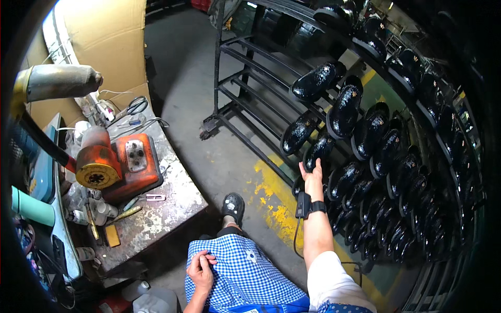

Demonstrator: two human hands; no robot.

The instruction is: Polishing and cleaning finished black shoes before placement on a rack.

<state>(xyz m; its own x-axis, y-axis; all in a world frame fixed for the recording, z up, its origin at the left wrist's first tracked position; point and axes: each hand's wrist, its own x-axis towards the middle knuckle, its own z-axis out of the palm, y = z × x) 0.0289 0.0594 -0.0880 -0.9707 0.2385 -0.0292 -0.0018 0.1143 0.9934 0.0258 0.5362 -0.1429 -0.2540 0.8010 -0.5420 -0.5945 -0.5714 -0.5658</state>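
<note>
My right hand (312,176) reaches out to the rack, thumb and fingers apart, at the toe of a glossy black clog-like shoe (319,148). The fingertips overlap the shoe's lower end; whether they press on it is hard to see. A dark strap with a small box sits on that wrist. Over the blue-and-white checked apron (235,266) on my lap, my left hand (201,272) is closed with its fingers curled, and nothing shows in it. Beside the reached-for shoe lie another black shoe (298,134) and a larger one (344,110).
A black metal rack (250,99) carries many shiny black shoes on several tiers. To my left, a worn workbench (180,201) holds an orange machine (136,161), scissors (137,105), a yellow block (112,236) and a mint-green cylinder (32,206). Plastic jugs (155,301) stand below it.
</note>
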